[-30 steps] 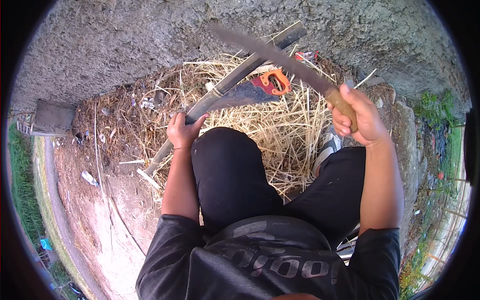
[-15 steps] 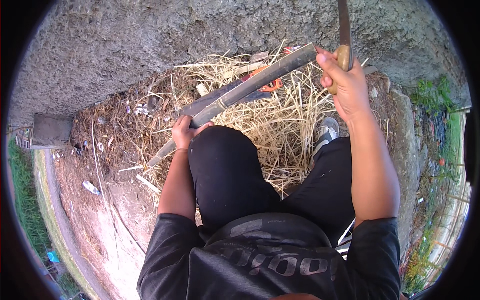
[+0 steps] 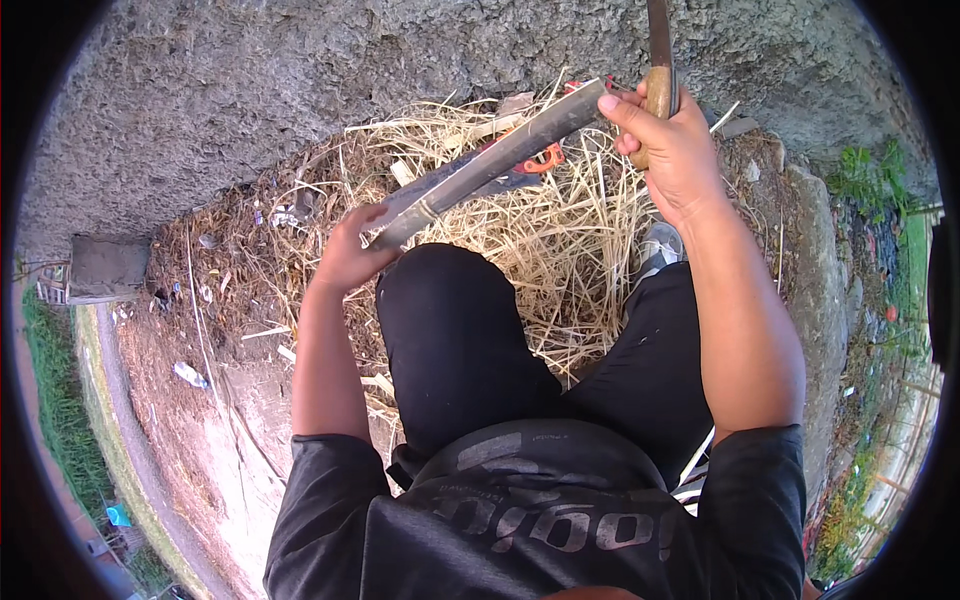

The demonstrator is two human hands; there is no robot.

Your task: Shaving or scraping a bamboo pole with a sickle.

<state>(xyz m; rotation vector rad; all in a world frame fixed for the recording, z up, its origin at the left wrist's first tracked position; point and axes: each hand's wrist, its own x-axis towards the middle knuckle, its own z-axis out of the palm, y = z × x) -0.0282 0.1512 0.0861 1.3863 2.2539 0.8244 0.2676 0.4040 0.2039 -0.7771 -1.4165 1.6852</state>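
Observation:
A long split piece of bamboo (image 3: 490, 165) slants across in front of my knees, its lower end near my left knee and its upper end raised to the right. My left hand (image 3: 350, 250) is around the lower end, with the fingers on the far side and the thumb on the near side. My right hand (image 3: 680, 150) is closed around the wooden handle of a large knife (image 3: 659, 40), whose dark blade points up and away. The right thumb also presses on the bamboo's upper end. Behind the bamboo lies an orange-handled saw (image 3: 545, 158), partly hidden.
Pale bamboo shavings (image 3: 560, 250) cover the ground between my legs and the rough grey wall (image 3: 300, 90). A concrete block (image 3: 108, 268) juts out at the left. A plastic bottle (image 3: 190, 375) lies on the dirt. Stone edging (image 3: 808, 230) runs along the right.
Both hands and the bamboo's upper end have shifted slightly left. My left hand has loosened and straightened its fingers at the lower end. The knife has moved left with my right hand.

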